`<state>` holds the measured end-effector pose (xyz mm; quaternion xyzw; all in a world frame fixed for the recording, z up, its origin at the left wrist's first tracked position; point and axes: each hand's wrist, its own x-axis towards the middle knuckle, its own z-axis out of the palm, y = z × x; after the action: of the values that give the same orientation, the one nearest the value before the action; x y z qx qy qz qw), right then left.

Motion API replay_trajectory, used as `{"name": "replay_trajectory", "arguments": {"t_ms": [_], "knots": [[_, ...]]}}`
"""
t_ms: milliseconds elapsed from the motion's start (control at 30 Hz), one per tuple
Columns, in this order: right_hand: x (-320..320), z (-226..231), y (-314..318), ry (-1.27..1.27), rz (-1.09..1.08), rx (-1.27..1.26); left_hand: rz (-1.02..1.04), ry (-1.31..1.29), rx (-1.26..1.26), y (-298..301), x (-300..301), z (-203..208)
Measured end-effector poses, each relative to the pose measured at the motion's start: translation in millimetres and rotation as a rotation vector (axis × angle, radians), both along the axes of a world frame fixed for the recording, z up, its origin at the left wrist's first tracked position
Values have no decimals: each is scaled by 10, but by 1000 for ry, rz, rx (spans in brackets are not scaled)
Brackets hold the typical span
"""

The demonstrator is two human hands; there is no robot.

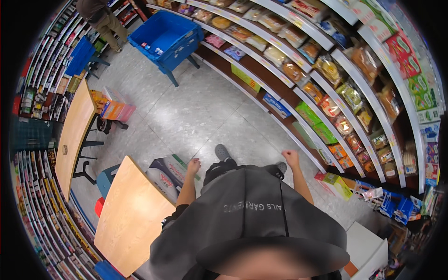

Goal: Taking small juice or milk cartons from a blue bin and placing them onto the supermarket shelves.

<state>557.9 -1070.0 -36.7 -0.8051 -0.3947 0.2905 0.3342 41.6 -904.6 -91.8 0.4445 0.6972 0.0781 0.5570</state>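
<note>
My left hand (194,166) hangs at my side with its fingers curled in, and nothing shows in it. Below and to its left lies a white and dark printed package (164,176) beside a wooden tabletop (135,217). On the other side my right hand (291,157) is closed in a loose fist, also with nothing visible in it. It is nearest to the lower shelves (311,161), apart from them. Packed bread (293,72) and other bagged foods fill several tiers there. Neither hand touches any goods.
A blue crate (163,35) on legs holds a few small items. A second blue crate (80,56) stands near a person (105,23). Another wooden table (77,130) and a pink-orange box (116,111) are at left. A yellow-green carton (337,185) sits by the shelf end.
</note>
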Motion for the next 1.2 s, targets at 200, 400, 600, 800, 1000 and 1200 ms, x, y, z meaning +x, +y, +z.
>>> {"name": "replay_trajectory", "arguments": {"t_ms": [200, 400, 600, 800, 1000, 1200], "knots": [[-697, 448, 1165, -155, 283, 107, 4, -77, 33, 435, -237, -28], [-912, 351, 1456, -81, 423, -234, 73, -175, 162, 832, -204, 89], [-1163, 24, 2072, -49, 544, -434, 143, -225, 103, 1178, -514, 164], [-1993, -272, 3458, 11, 633, -228, 135, -128, 39, 2097, -1327, 191], [-2834, -349, 4862, 99, 485, -17, 24, 41, 73, 3286, -2331, 426], [-3378, -93, 5766, 100, 369, 1, 77, 37, 219, 4277, -2627, 868]]}}
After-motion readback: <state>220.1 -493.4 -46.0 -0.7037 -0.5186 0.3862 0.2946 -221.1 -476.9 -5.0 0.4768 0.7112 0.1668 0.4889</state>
